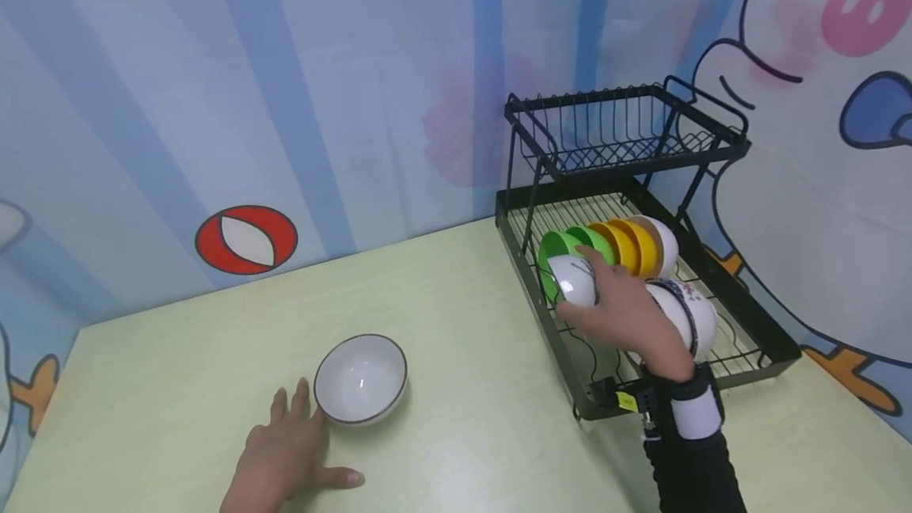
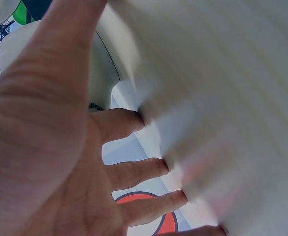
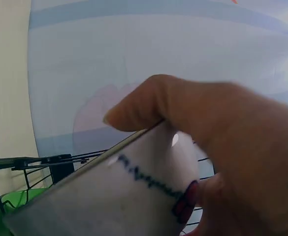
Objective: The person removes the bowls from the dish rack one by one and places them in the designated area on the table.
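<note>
My right hand grips a white bowl by its rim, above the lower tier of a black dish rack. In the right wrist view the thumb and fingers of the right hand pinch this bowl, which is tilted and has a blue and red pattern outside. My left hand rests on the table with fingers spread, close beside a white bowl with a dark rim that stands upright. The left wrist view shows the left hand's fingers straight, their tips on the tabletop.
Green bowls, yellow bowls and a white bowl stand on edge in the lower tier. Nearer are white patterned bowls, partly behind my right wrist. The upper rack tier overhangs the back. A printed curtain borders the table.
</note>
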A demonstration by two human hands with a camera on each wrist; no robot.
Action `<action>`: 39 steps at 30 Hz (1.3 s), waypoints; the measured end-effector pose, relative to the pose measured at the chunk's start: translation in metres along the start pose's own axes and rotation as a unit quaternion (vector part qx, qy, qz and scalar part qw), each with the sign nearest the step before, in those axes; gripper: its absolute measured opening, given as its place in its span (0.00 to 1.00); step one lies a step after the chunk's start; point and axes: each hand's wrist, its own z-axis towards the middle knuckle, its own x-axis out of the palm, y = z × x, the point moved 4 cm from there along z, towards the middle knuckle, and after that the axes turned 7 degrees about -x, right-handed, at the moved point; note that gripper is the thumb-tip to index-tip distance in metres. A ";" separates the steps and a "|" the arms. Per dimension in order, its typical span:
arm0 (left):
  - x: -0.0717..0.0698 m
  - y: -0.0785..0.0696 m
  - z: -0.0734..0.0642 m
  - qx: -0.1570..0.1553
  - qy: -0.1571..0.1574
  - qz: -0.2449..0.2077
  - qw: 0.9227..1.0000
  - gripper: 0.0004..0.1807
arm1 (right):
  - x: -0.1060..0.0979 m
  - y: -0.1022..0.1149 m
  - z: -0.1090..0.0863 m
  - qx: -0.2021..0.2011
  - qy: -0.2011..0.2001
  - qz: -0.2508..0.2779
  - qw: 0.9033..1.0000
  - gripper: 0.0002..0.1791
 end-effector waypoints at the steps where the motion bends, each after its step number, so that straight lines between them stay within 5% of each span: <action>1: 0.000 0.000 0.000 0.000 0.001 -0.001 1.000 0.72 | 0.000 -0.001 0.000 0.006 0.003 0.012 1.000 0.51; 11: -0.002 -0.001 -0.001 0.000 0.003 -0.001 1.000 0.71 | -0.006 -0.008 -0.001 0.049 -0.004 0.117 0.992 0.44; 19: -0.002 -0.001 -0.001 -0.002 0.004 -0.004 1.000 0.71 | -0.004 -0.014 0.000 0.050 0.033 0.316 0.947 0.39; 31: -0.001 -0.001 0.001 -0.005 0.007 0.002 1.000 0.71 | -0.002 -0.014 -0.001 0.032 0.051 0.378 0.924 0.39; 39: 0.000 -0.001 0.001 -0.009 0.016 0.004 1.000 0.70 | 0.001 -0.015 0.002 0.046 0.046 0.375 0.925 0.40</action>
